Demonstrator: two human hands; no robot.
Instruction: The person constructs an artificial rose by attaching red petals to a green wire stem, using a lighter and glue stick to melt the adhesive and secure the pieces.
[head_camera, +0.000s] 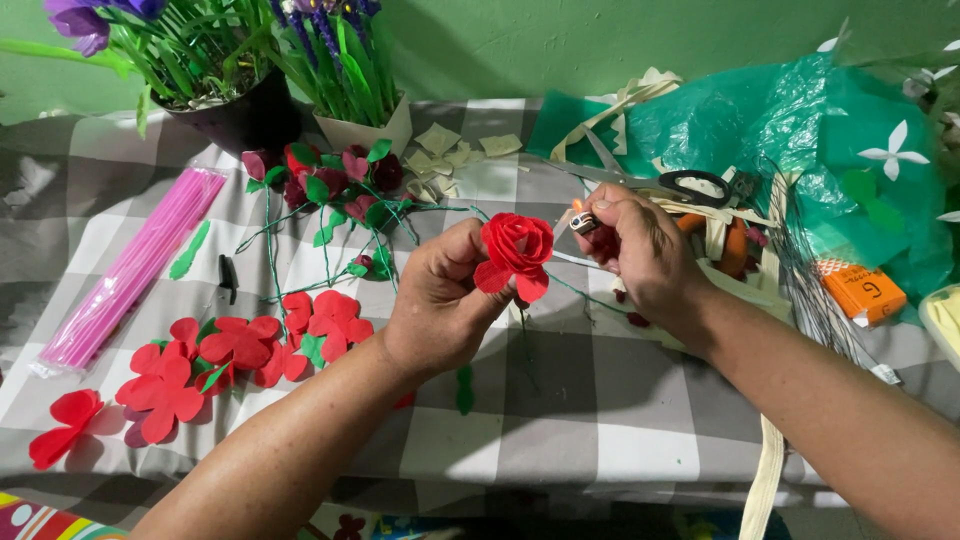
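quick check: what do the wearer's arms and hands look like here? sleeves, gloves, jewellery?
Both forearms are bare up to the frame edge: no sleeves visible. The left hand and right hand are ungloved. No rings, watch, bracelets or markings can be seen on the sides that show. Nails look short and unpainted.

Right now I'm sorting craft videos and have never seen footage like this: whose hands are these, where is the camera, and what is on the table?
There is one picture, taken by a camera worn on a person's head, looking down at their own bare hands. The left hand holds a red paper rose on a thin green stem. The right hand holds a small lighter with a flame lit beside the rose. They work over a grey and white checked tablecloth. On it lie red cut-out petals, a pack of pink straws, finished small roses with leaves, scissors, a green plastic bag and pots of artificial flowers.
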